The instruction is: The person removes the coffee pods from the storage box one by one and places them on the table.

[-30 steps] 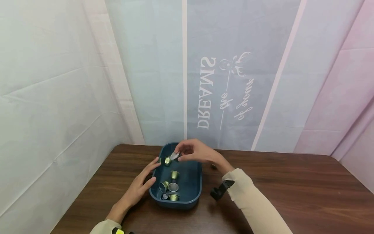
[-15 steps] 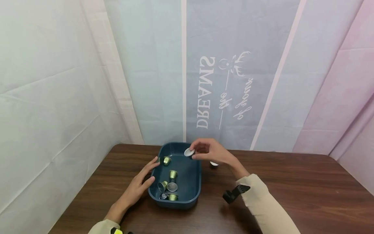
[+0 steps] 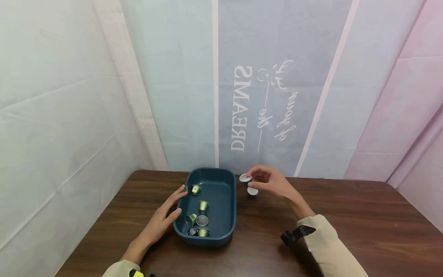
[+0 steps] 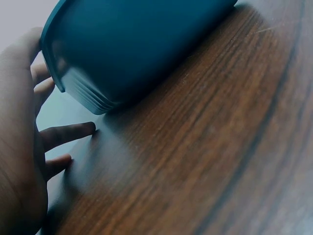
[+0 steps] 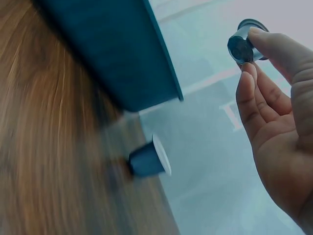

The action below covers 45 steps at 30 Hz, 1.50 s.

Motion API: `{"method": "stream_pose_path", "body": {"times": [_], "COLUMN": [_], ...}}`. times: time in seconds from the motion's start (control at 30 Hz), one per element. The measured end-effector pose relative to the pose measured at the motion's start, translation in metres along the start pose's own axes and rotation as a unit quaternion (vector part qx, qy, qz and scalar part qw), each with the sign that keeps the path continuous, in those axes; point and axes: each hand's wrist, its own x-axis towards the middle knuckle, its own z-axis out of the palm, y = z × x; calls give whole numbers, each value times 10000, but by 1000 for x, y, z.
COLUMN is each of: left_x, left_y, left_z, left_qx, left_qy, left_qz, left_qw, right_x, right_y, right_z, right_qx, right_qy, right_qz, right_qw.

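Observation:
My right hand (image 3: 273,184) pinches a dark coffee capsule (image 3: 245,178) between thumb and fingers, beyond the right rim of the blue bin (image 3: 220,204). In the right wrist view that capsule (image 5: 241,45) hangs in the air with its foil lid turned upward. Just below it, a second dark capsule (image 3: 253,192) stands lid up on the table. Against the bin's left side, my left hand (image 3: 160,221) rests with its fingers spread and fingertips at the rim. Inside the bin are several capsules, among them a green one (image 3: 203,206) and one with its silver lid (image 3: 202,220) facing up.
The bin stands on a dark wooden table (image 3: 346,215). A printed curtain (image 3: 187,96) hangs right behind the table's back edge, and a pale cloth (image 3: 62,115) closes off the left side.
My right hand has carried the pinched capsule from over the bin's far left part rightward, past the right rim to beside the standing capsule. The left hand has stayed at the bin's left side.

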Motion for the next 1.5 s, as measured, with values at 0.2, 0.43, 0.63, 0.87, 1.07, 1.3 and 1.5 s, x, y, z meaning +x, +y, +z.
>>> {"method": "stream_pose_path", "body": {"times": [0.2, 0.43, 0.63, 0.87, 1.07, 1.3, 1.5], "left_x": [1, 0, 0, -1, 0, 1, 1], "left_y": [3, -3, -3, -2, -3, -1, -1], "left_z": [0, 1, 2, 2, 1, 0, -1], "left_qx": [-13, -41, 54, -40, -46, -44, -15], "left_qy": [73, 30, 14, 98, 49, -31, -19], "left_qz": [-10, -49, -69, -59, -119, -172, -79], "left_qw": [10000, 10000, 10000, 9999, 9999, 9998, 10000], "right_x": [-12, -27, -40, -50, -54, -59, -67], "right_y": [27, 45, 54, 70, 67, 74, 87], "right_z": [-14, -27, -34, -37, -33, -38, -45], "right_qx": [-217, -218, -239, -374, -496, -893, -759], "right_qy": [235, 450, 614, 719, 686, 649, 168], "right_qz": [198, 277, 325, 519, 633, 738, 555], "right_qw": [9993, 9984, 9973, 9954, 9944, 9911, 9954]}}
